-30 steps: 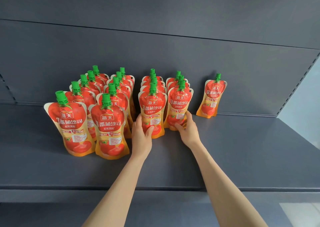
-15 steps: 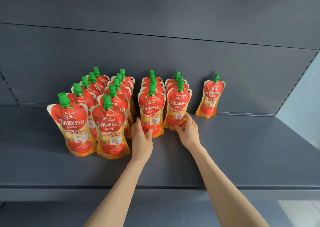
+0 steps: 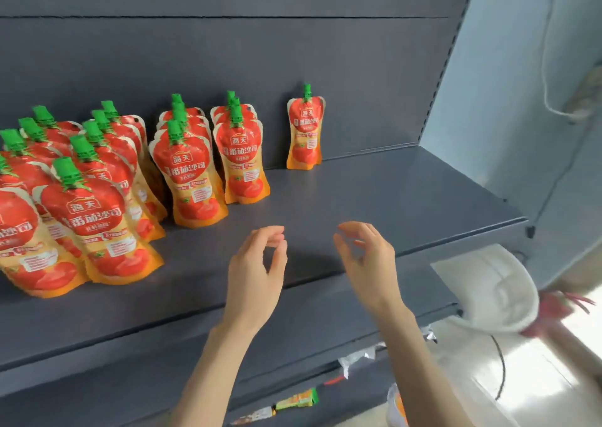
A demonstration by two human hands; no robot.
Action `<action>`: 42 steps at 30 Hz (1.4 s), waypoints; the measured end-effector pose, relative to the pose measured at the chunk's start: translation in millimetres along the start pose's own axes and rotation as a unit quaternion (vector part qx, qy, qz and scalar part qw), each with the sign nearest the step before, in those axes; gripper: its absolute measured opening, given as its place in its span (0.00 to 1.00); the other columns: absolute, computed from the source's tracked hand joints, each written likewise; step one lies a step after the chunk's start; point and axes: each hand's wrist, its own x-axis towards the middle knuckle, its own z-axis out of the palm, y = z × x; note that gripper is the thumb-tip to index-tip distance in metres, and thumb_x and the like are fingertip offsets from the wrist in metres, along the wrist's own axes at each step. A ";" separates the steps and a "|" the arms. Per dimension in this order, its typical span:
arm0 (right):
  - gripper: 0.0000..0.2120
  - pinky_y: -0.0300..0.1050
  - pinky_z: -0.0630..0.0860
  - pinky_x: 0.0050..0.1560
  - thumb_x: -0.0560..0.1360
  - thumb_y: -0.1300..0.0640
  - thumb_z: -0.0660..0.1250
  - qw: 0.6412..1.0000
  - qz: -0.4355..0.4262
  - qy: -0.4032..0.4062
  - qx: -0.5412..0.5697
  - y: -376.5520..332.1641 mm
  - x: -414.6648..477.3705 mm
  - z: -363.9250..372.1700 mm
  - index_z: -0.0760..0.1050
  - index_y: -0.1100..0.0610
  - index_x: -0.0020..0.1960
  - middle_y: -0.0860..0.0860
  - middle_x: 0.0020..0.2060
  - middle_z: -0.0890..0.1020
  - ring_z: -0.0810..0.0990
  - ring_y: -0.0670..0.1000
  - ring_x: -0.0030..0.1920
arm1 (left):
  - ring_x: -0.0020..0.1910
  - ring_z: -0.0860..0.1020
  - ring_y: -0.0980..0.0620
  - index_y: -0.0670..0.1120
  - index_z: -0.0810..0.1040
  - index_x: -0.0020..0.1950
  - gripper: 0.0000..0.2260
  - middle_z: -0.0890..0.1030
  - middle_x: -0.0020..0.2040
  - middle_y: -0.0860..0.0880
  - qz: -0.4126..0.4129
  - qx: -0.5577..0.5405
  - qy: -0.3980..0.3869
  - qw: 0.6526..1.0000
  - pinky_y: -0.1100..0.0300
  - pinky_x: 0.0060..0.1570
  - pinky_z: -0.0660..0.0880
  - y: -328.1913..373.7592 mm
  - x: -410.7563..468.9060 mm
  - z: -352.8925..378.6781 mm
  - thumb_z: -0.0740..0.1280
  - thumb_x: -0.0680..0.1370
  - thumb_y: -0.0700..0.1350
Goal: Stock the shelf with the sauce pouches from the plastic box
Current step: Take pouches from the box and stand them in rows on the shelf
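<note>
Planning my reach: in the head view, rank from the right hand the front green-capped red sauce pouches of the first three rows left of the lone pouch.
1. First-row front pouch, up-left of right hand.
2. Second-row front pouch, further left.
3. Third-row front pouch, far left.

Dark grey metal shelving unit point(image 3: 374, 198): its flat board extends beneath and beyond the left hand point(image 3: 257, 273) and the right hand point(image 3: 368, 263). A matt dark grey back panel point(image 3: 228, 51) rises behind them, with a horizontal seam near the top. Right of the right hand, a slotted dark grey upright point(image 3: 435, 100) ends the unit. Farther right stands a pale blue painted wall point(image 3: 508, 84) carrying a white hanging cable point(image 3: 543, 68). Below and right of that hand, the pale floor point(image 3: 537, 371) is brightly lit.
</note>
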 end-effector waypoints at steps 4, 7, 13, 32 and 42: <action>0.04 0.28 0.69 0.44 0.75 0.62 0.68 0.998 0.043 0.035 -0.029 41.9 -48.9 -67.3 0.79 0.56 0.49 0.44 0.44 0.79 0.78 0.46 0.44 | 0.47 0.78 0.62 0.47 0.78 0.54 0.07 0.81 0.46 0.56 0.017 -0.038 -0.099 0.994 0.65 0.49 0.74 30.6 -44.8 52.4 0.65 0.77 0.40; 0.06 0.26 0.70 0.43 0.75 0.64 0.67 0.993 0.106 0.046 -0.027 80.7 -92.4 -117.3 0.79 0.57 0.49 0.48 0.45 0.81 0.79 0.47 0.44 | 0.46 0.78 0.63 0.49 0.78 0.53 0.07 0.81 0.45 0.58 0.002 -0.057 -0.177 0.983 0.71 0.48 0.72 49.6 -92.4 104.5 0.66 0.77 0.41; 0.03 0.42 0.75 0.43 0.75 0.60 0.67 0.976 0.207 0.040 -0.064 165.4 -183.2 -216.8 0.79 0.55 0.45 0.45 0.39 0.81 0.79 0.47 0.42 | 0.43 0.79 0.62 0.53 0.78 0.50 0.06 0.82 0.43 0.58 -0.086 -0.066 -0.304 0.946 0.63 0.45 0.75 78.2 -204.2 215.9 0.67 0.76 0.43; 0.07 0.53 0.78 0.50 0.77 0.59 0.64 0.838 0.543 -0.010 -0.052 449.9 -314.0 -213.2 0.80 0.59 0.51 0.52 0.44 0.84 0.82 0.52 0.45 | 0.47 0.76 0.54 0.49 0.75 0.50 0.04 0.79 0.47 0.51 -0.276 0.063 -0.533 0.797 0.66 0.44 0.72 -50.7 -353.7 455.8 0.63 0.78 0.42; 0.12 0.44 0.74 0.53 0.76 0.54 0.65 0.770 0.634 -0.059 -0.033 593.0 -374.8 -132.0 0.78 0.59 0.56 0.53 0.52 0.83 0.79 0.52 0.53 | 0.64 0.69 0.47 0.44 0.70 0.66 0.20 0.69 0.65 0.46 -0.191 0.191 -0.621 0.736 0.54 0.62 0.65 -193.6 -383.0 584.3 0.67 0.75 0.44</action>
